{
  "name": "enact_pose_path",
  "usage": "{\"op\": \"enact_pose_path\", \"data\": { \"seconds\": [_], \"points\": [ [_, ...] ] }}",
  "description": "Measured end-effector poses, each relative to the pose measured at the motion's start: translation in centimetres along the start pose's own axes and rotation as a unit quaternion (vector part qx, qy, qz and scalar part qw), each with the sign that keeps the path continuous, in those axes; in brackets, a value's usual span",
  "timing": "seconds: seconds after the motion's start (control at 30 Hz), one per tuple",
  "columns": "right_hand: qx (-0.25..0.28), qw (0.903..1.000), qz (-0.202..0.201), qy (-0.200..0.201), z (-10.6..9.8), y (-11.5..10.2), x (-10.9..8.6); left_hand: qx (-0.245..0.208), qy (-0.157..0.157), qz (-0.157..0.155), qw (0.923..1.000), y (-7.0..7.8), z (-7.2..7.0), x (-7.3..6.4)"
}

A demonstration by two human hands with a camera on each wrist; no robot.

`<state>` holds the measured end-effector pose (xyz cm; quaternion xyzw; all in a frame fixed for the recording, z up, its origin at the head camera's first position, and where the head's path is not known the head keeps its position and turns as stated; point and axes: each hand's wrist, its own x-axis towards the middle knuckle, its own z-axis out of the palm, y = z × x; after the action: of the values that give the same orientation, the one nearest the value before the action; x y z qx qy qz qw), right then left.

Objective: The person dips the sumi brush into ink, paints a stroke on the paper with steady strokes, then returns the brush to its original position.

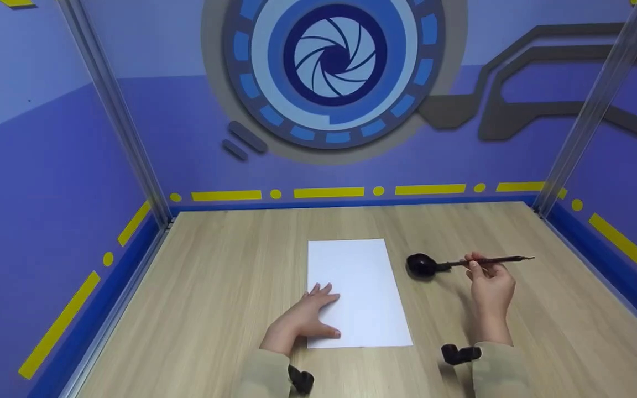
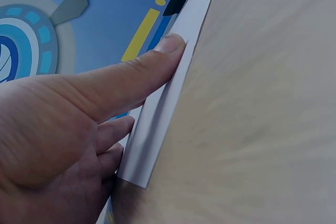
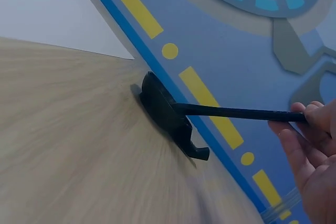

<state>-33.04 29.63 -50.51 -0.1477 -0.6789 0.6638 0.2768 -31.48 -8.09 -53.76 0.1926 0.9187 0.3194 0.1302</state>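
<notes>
A sheet of white paper (image 1: 360, 287) lies on the wooden table. My left hand (image 1: 308, 316) rests on its lower left part with fingers spread; the left wrist view shows the thumb (image 2: 168, 45) on the sheet near its edge. To the right of the paper stands a small black dish (image 1: 421, 266) with a short bent handle. My right hand (image 1: 492, 288) pinches a thin dark brush (image 3: 236, 113) by its shaft, slanting over the table. The brush's lower end reaches into the dish, so its tip is hidden in the right wrist view.
Purple and blue printed walls (image 1: 186, 138) enclose the table (image 1: 230, 265) at the back and both sides, with metal posts (image 1: 125, 121) at the corners. A black wrist device (image 1: 459, 354) sits by the right sleeve, another (image 1: 301, 380) by the left.
</notes>
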Motion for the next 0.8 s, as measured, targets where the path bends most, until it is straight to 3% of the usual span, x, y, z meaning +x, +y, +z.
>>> {"op": "enact_pose_path", "data": {
  "seconds": [0.23,0.57,0.8],
  "points": [
    [-0.01,0.9997,-0.021,0.004,-0.2,-0.5,-0.1,0.001,-0.001,0.008,1.0,-0.1,0.0,0.0],
    [0.005,0.9953,-0.045,0.085,0.2,0.1,-0.1,0.0,0.0,0.011,0.9999,-0.2,0.0,0.1],
    [-0.02,0.9943,-0.012,0.104,0.3,1.1,0.0,0.006,0.003,0.016,0.9999,-0.3,0.0,0.1]
  ]
}}
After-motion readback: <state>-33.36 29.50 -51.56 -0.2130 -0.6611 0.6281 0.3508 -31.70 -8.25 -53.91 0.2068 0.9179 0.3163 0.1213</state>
